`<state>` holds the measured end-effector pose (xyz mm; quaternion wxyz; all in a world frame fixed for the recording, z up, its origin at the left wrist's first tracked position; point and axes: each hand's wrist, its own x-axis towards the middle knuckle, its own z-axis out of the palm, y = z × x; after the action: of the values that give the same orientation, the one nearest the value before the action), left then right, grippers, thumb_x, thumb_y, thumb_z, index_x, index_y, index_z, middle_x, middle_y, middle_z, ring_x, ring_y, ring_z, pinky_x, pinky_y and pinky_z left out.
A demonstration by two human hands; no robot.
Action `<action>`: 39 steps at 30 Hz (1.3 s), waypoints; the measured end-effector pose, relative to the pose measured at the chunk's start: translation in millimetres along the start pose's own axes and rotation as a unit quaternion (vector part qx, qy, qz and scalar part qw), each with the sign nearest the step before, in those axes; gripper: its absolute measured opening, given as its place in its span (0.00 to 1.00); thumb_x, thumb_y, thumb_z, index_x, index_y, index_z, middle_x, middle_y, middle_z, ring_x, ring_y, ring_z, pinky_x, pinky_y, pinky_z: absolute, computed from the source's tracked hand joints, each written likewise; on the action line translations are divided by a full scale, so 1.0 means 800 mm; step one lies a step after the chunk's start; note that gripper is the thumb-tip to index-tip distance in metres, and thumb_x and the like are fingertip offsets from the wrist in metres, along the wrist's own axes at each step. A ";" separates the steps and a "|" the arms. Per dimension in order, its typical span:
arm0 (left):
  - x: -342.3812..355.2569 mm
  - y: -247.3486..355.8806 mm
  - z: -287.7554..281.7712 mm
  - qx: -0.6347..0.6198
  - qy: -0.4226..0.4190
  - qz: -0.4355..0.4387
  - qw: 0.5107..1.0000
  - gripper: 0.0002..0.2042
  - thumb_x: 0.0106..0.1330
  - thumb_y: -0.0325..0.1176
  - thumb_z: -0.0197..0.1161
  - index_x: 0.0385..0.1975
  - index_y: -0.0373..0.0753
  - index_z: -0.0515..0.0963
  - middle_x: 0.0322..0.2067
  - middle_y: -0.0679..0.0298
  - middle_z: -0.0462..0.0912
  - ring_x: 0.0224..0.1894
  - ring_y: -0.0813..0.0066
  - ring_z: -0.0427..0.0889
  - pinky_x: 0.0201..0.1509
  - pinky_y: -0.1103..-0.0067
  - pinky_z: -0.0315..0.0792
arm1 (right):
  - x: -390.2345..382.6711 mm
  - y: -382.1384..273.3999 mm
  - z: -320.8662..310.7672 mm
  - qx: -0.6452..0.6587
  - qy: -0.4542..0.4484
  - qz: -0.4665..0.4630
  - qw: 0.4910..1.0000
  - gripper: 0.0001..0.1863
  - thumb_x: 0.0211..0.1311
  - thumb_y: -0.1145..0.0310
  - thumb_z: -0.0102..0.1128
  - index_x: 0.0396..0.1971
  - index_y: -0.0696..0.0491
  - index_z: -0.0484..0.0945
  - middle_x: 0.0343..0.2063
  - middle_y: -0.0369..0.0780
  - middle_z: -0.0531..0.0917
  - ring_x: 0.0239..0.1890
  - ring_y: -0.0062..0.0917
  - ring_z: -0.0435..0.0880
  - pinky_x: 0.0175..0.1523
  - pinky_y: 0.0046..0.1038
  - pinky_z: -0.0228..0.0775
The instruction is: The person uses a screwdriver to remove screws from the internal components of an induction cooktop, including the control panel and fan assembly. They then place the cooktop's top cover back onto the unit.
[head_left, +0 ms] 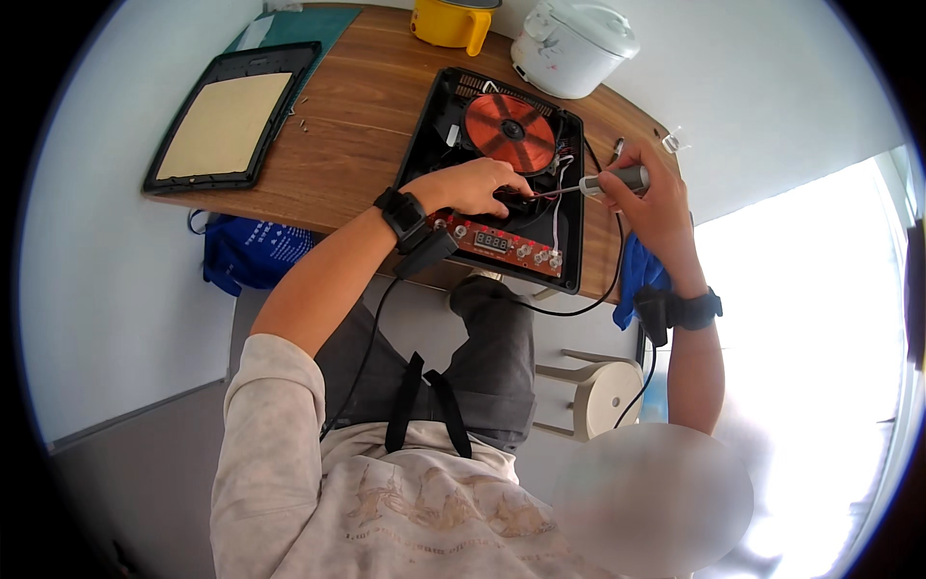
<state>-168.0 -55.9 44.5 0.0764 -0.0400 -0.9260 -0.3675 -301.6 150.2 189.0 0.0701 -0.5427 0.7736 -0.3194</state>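
An opened black appliance housing holds a copper coil and a red-brown control board along its near edge. My left hand reaches inside below the coil, fingers curled at some red wires; what they grip, if anything, is hidden. My right hand is wrapped round the grey handle of a screwdriver, held nearly level with its shaft pointing left to beside my left fingertips. Whether the tip touches anything is too small to tell.
On the wooden table lie a black cover with a beige sheet, a green mat and small screws. A yellow pot and white cooker stand behind. A blue bag, blue cloth and stool are around the table.
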 end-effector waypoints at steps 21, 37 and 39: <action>0.005 -0.009 0.003 -0.007 -0.004 0.014 1.000 0.24 0.59 0.31 0.71 0.58 0.47 0.78 0.47 0.57 0.78 0.53 0.57 0.76 0.59 0.67 0.70 | -0.020 0.012 0.000 -0.023 0.026 -0.011 0.999 0.12 0.62 0.66 0.66 0.36 0.56 0.72 0.27 0.43 0.82 0.27 0.32 0.82 0.34 0.30 0.74; 0.002 -0.009 0.004 0.002 0.006 0.022 1.000 0.24 0.58 0.30 0.72 0.57 0.47 0.79 0.45 0.58 0.78 0.51 0.58 0.76 0.57 0.68 0.71 | -0.009 -0.025 -0.017 -0.115 -0.100 -0.136 0.979 0.11 0.58 0.72 0.65 0.40 0.58 0.79 0.36 0.45 0.82 0.35 0.42 0.81 0.41 0.35 0.74; 0.002 -0.007 0.005 0.001 0.004 0.013 1.000 0.24 0.58 0.30 0.72 0.57 0.47 0.79 0.45 0.58 0.78 0.51 0.58 0.76 0.57 0.68 0.71 | -0.009 -0.024 -0.015 -0.119 -0.099 -0.152 0.976 0.10 0.59 0.70 0.65 0.38 0.58 0.80 0.37 0.46 0.83 0.35 0.42 0.81 0.41 0.37 0.73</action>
<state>-171.0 -57.4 38.4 0.0845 -0.0505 -0.9255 -0.3656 -289.0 157.6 207.4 0.0315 -0.6870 0.7042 -0.1766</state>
